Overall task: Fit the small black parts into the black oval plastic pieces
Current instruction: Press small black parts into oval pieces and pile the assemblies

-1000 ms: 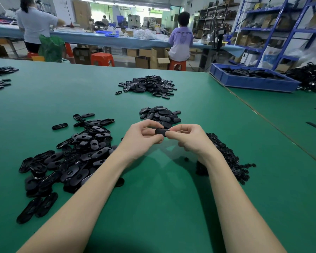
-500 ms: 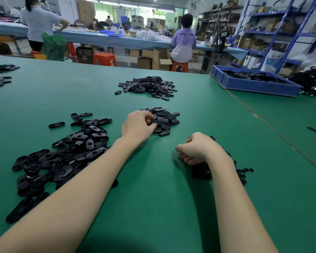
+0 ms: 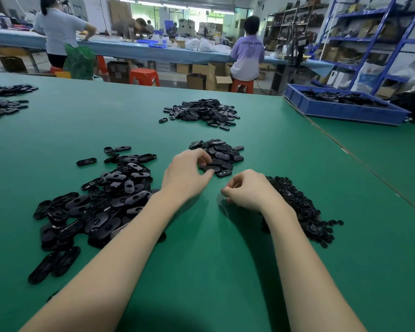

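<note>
Left hand point(image 3: 186, 174) is curled onto the centre-frame pile of oval pieces point(image 3: 219, 154), presumably stacking a finished one; right hand point(image 3: 247, 191) is clenched, contents can't be told.

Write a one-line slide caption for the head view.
Left hand rests on a small pile of oval pieces; right hand curls beside a heap of small parts on the green table.
</note>
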`<state>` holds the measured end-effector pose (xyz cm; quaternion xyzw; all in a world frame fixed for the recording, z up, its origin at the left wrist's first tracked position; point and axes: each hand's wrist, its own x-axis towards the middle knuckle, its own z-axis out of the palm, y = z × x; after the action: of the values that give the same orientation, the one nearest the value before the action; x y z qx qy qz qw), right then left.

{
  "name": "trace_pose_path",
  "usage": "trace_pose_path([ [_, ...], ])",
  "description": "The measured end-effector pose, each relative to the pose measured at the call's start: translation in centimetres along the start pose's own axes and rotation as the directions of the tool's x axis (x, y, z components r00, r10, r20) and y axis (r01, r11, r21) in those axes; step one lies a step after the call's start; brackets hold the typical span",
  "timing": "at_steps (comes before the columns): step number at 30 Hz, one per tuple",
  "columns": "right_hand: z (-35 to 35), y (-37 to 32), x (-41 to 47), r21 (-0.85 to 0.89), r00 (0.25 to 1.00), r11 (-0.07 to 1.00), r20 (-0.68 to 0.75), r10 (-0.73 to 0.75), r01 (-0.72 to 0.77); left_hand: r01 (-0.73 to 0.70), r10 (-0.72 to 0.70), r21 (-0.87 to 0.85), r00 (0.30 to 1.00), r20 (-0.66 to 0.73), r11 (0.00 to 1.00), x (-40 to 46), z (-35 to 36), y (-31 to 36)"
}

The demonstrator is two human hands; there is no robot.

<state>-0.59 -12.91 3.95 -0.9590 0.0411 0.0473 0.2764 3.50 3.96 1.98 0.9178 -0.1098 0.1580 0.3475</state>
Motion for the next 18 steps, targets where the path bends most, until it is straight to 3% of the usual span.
trace_pose_path([
  [6, 1.3, -1.1, -0.3, -0.01, 0.996, 0.996, -0.014, -0.092, 0.092, -0.027, 0.032, -0.041, 0.994, 0.105, 0.999, -1.9, -3.2, -1.9],
  [13, 2.7, -2.4, -0.2, -0.076, 0.982, 0.979, -0.007, -0.189, 0.188, 0.042, -0.041, -0.024, 0.998, 0.045, 0.999, -1.9, -6.7, -3.8],
  [16, 3.3, -3.0, -0.1, -0.077, 0.973, 0.97, 0.005, -0.23, 0.23, 0.128, -0.13, 0.067, 0.991, 0.022, 0.99, -1.6, -8.4, -5.0],
  [18, 3.6, -3.4, -0.1, -0.091, 0.967, 0.963, 0.012, -0.255, 0.255, 0.237, -0.245, 0.216, 0.97, 0.01, 0.947, -1.6, -9.2, -5.9],
])
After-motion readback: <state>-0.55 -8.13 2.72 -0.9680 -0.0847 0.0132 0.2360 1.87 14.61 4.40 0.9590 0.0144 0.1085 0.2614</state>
